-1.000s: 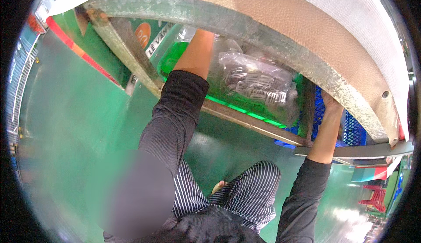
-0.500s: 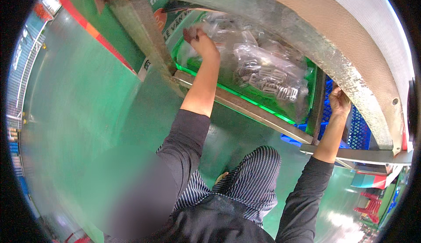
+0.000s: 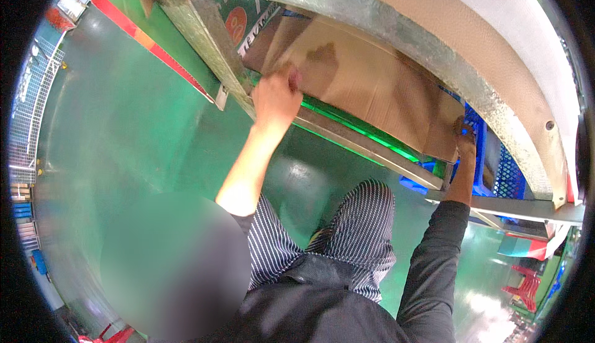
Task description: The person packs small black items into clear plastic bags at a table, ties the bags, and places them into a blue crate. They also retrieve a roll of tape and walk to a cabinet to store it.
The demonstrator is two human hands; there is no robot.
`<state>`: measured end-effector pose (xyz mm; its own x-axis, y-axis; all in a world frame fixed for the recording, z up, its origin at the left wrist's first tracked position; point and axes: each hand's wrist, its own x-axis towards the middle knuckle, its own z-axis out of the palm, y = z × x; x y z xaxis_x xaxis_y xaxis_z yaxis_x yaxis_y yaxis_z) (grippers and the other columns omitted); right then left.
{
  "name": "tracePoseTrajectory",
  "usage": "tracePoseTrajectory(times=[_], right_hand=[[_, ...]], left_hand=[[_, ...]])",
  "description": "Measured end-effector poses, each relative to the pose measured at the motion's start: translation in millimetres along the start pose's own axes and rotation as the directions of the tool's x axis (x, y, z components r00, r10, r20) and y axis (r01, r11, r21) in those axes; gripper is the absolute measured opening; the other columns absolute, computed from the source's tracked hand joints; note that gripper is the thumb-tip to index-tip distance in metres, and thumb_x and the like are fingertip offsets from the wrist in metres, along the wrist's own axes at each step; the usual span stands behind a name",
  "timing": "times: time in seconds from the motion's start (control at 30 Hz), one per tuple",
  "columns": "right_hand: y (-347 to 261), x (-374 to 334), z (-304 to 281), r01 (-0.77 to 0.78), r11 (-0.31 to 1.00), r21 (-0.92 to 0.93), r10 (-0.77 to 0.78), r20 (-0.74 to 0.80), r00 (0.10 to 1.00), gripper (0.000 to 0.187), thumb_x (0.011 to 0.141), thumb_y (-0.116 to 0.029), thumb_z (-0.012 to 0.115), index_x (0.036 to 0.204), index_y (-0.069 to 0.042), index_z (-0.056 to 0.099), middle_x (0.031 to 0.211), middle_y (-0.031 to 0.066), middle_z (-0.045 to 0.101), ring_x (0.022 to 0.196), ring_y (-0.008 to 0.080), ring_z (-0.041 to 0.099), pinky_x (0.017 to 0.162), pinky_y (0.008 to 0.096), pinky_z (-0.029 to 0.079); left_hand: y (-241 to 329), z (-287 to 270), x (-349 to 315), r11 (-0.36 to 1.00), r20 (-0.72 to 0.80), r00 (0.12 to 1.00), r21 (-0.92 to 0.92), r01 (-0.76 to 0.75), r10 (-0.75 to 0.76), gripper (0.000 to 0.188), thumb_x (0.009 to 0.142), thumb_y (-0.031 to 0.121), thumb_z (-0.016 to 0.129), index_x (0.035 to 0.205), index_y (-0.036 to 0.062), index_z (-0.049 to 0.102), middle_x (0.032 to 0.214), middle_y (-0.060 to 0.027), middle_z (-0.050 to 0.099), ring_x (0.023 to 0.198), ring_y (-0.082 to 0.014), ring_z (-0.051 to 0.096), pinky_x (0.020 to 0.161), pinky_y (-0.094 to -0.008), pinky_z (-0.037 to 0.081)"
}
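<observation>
Brown, creased flat cardboard sheet [image 3: 372, 79] spans the upper centre of the frame, lying over a bright green plastic crate [image 3: 365, 133] — only the crate's front rim and a bit at the R end show; whatever's under the sheet is hidden. Hands are well apart. Left hand [image 3: 277, 100], upper centre-left, is at the sheet's near L edge w/ fingers curled; can't tell if they're pinching the cardboard or just beside it, as the back of the hand blocks the view. Right hand [image 3: 463, 133], R of centre, is at the sheet's R end, in shade; fingertips hard to make out, so can't tell if they're clamped on it.

Blue perforated plastic basket [image 3: 509, 168] sits just beyond the R hand, partly hidden by the worn grey metal table edge [image 3: 434, 39] arching across the top. Tan textured tabletop [image 3: 409, 2] above it is cut off by the frame. Dark green panel w/ an orange disc [image 3: 235, 24], upper L, is partly covered by the metal frame and sheet. Lower L, a blurred patch hides most of the L sleeve. Red plastic chairs [image 3: 525, 287], lower R — small, bent by the lens.
</observation>
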<state>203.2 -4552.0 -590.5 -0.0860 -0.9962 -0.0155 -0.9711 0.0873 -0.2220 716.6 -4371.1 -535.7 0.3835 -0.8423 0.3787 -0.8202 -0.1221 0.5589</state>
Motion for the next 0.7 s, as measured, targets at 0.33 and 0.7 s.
tracePoseTrajectory(times=[0.33, 0.7], right_hand=[[48.0, -39.2, 38.7, -0.205, 0.919, 0.338, 0.113, 0.274, 0.955, 0.047, 0.073, -0.015, 0.070, 0.116, -0.016, 0.051, 0.065, 0.0023, 0.054, 0.041, 0.0129, 0.042, 0.034, 0.0291, 0.034], [-61.1, -25.9, 0.9, -0.285, 0.915, 0.287, 0.177, 0.350, 0.920, 0.041, 0.080, -0.019, 0.065, 0.117, -0.023, 0.049, 0.070, 0.0019, 0.053, 0.054, 0.0129, 0.044, 0.042, 0.0283, 0.039]], left_hand=[[-96.4, 119.7, 86.4, 0.628, 0.151, 0.963, 0.733, -0.261, 0.224, 0.053, 0.083, 0.050, 0.051, 0.119, 0.0111, 0.054, 0.123, -0.0214, 0.049, 0.117, -0.0344, 0.044, 0.098, -0.0473, 0.034], [-186.3, 159.9, 139.9, 0.765, 0.314, 0.822, -0.610, -0.209, 0.475, 0.072, 0.082, 0.058, 0.046, 0.132, 0.0074, 0.037, 0.102, -0.0159, 0.039, 0.089, -0.0315, 0.037, 0.077, -0.0418, 0.032]])
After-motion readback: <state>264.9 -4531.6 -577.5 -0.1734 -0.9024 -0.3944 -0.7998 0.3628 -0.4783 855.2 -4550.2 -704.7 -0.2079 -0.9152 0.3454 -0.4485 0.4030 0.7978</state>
